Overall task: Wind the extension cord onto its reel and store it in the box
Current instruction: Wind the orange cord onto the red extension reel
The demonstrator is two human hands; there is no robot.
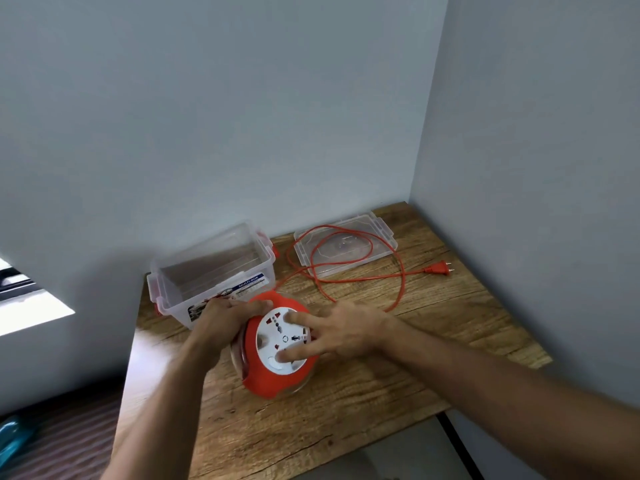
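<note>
A round orange cord reel (266, 382) with a white socket face sits tilted on the wooden table (346, 403). My left hand (221, 318) grips its upper left rim. My right hand (341, 332) lies on the white face with fingers spread and straight, fingertips pressing on it. The orange cord (401, 277) runs loose from the reel in loops across the table, ending in an orange plug (438, 269) at the right. A clear plastic box (211, 271) with orange latches stands open and empty behind the reel.
The box's clear lid (384, 244) lies flat at the back right, with cord loops over it. Grey walls close the table in at the back and right. The table's left and front edges drop to the floor.
</note>
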